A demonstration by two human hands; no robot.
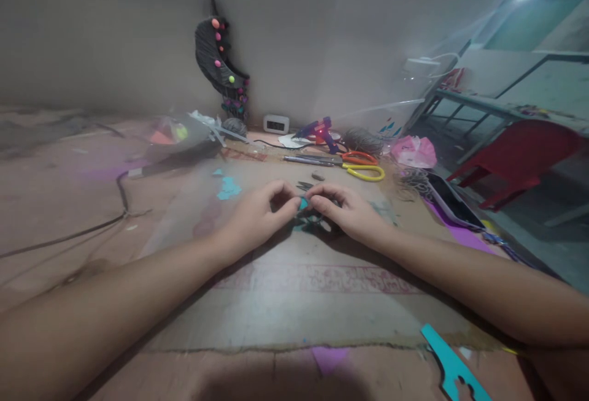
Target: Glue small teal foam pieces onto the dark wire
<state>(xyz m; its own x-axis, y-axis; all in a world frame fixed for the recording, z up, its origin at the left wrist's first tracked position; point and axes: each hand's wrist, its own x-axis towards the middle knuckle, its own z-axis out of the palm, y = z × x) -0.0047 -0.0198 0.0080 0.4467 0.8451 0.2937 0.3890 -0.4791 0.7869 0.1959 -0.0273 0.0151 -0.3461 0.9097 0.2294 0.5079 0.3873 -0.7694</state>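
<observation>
My left hand [269, 208] and my right hand [347, 211] meet over the middle of a cardboard sheet [276, 321]. Thumbs and forefingers of both pinch a small teal piece [304, 203] between them; its full shape is hidden by the fingers. Dark metal tips [304, 186] stick out just beyond the fingertips, and a small grey lump [318, 176] lies behind them. Left of my left hand are teal scraps [229, 188]. Farther back rest scissors with a yellow handle [365, 172] and an orange handle [359, 157].
A purple glue gun [319, 131] with a red light stands by the wall, near a white digital clock [277, 124] and grey yarn [363, 140]. A phone [455, 200] lies at right. A cut teal sheet [453, 364] is at the front right. A cable [122, 195] runs left.
</observation>
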